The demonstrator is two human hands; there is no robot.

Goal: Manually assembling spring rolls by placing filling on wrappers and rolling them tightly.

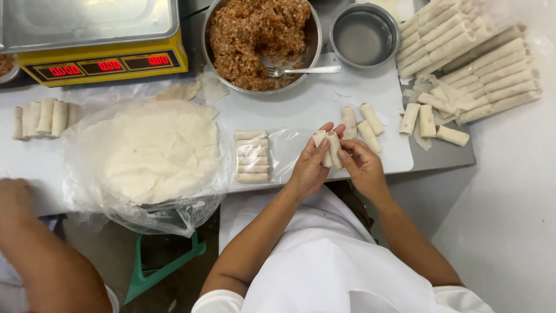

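left hand (310,165): curled, gripping two rolls (329,148) | right hand (362,168): fingertips pinching the same rolls | bowl (313,43): 12 o'clock

Matt floury rolls (328,148); shiny steel bowl (313,40); glossy plastic bag (87,191); smooth white board (324,101).

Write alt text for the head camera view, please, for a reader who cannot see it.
Seen from above, a person's left hand and right hand hold two short spring rolls over a white board. Around them lie a wrapper stack, a bowl of minced filling and piled long rolls.
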